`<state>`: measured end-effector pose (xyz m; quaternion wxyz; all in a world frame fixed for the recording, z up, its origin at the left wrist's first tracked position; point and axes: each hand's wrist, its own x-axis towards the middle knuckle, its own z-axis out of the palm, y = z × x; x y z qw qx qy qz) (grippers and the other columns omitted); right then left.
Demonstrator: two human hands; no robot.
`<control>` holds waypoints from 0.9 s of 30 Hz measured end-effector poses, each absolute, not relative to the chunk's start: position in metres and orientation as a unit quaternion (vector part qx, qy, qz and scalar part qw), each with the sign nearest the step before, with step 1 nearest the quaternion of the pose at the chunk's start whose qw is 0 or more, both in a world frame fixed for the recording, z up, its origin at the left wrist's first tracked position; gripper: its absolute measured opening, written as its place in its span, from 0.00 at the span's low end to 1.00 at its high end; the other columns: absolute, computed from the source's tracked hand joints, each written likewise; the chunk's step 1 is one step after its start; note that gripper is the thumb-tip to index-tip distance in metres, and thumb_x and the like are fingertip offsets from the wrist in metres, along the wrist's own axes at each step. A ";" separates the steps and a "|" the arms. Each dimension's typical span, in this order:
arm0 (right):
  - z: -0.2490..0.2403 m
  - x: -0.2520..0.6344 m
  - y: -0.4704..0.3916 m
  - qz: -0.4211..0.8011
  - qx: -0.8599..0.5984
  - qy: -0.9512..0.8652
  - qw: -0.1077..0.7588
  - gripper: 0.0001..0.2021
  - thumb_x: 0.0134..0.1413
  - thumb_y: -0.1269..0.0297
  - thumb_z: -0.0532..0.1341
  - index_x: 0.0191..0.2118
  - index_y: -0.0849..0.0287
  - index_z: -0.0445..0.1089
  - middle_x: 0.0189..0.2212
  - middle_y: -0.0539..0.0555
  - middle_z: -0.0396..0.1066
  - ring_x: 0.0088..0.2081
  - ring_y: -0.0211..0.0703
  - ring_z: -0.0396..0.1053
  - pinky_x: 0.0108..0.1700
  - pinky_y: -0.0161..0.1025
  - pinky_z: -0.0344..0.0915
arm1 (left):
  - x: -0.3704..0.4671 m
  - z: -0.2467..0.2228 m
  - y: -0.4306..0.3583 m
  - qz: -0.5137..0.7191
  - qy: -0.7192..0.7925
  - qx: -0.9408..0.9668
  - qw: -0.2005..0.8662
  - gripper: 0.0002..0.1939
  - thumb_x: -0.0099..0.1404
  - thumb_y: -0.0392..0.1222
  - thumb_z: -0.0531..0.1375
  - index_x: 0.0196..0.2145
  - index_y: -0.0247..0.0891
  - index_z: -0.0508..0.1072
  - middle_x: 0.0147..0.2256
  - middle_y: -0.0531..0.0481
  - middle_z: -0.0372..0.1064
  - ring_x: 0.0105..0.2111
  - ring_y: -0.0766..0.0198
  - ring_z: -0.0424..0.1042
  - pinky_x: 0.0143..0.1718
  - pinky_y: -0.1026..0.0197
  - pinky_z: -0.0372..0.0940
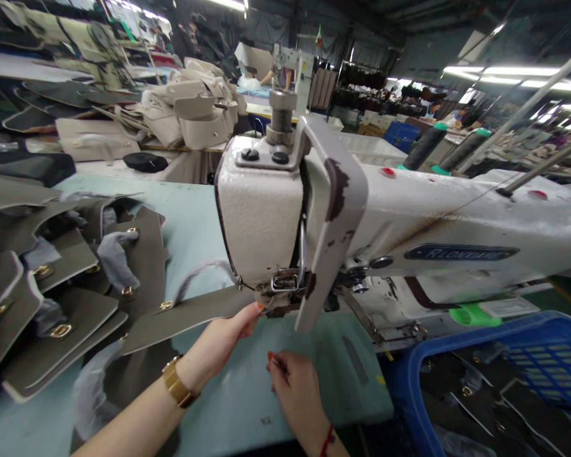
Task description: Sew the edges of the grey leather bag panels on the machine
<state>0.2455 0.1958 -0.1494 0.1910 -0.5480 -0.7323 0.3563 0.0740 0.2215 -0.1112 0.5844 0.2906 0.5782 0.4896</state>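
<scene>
My left hand (pixel 221 336) pinches the near edge of a flat olive-grey leather flap with a small brass clasp (pixel 185 314), holding it at the needle end of the off-white industrial sewing machine (pixel 266 209); the flap lies on the pale green table (pixel 228 406) and its right end runs under the machine head, so I cannot tell whether the needle sits in it. My right hand (pixel 297 393) is drawn narrow, fingertips closed on something thin, perhaps a thread end; what it is I cannot make out. Judging by what lies about, a good share is left: a spread of similar grey flaps with brass fittings (pixel 52 298) waits to my left, while the blue plastic basket (pixel 461 355) on my right holds only some dark pieces.
</scene>
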 end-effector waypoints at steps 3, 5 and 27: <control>-0.153 0.247 0.195 0.354 -0.550 -0.734 0.182 0.17 0.62 0.65 0.55 0.23 0.60 0.70 0.16 0.49 0.68 0.20 0.35 0.65 0.25 0.31 0.49 | 0.074 -0.109 0.223 0.489 0.570 0.298 0.590 0.22 0.55 0.55 0.62 0.17 0.39 0.60 0.18 0.58 0.52 0.21 0.68 0.50 0.25 0.63 0.50; -0.153 0.246 0.195 0.374 -0.553 -0.718 0.197 0.19 0.63 0.62 0.53 0.23 0.60 0.71 0.16 0.50 0.68 0.20 0.35 0.65 0.24 0.31 0.50 | 0.074 -0.109 0.224 0.489 0.570 0.298 0.589 0.22 0.55 0.55 0.62 0.17 0.39 0.58 0.18 0.58 0.51 0.21 0.68 0.50 0.25 0.63 0.50; -0.160 0.250 0.197 0.418 -0.536 -0.697 0.230 0.22 0.64 0.57 0.51 0.23 0.61 0.70 0.15 0.49 0.64 0.19 0.36 0.63 0.23 0.29 0.54 | 0.085 -0.110 0.231 0.565 0.542 0.243 0.573 0.23 0.54 0.54 0.63 0.16 0.40 0.56 0.17 0.59 0.49 0.20 0.69 0.48 0.22 0.65 0.49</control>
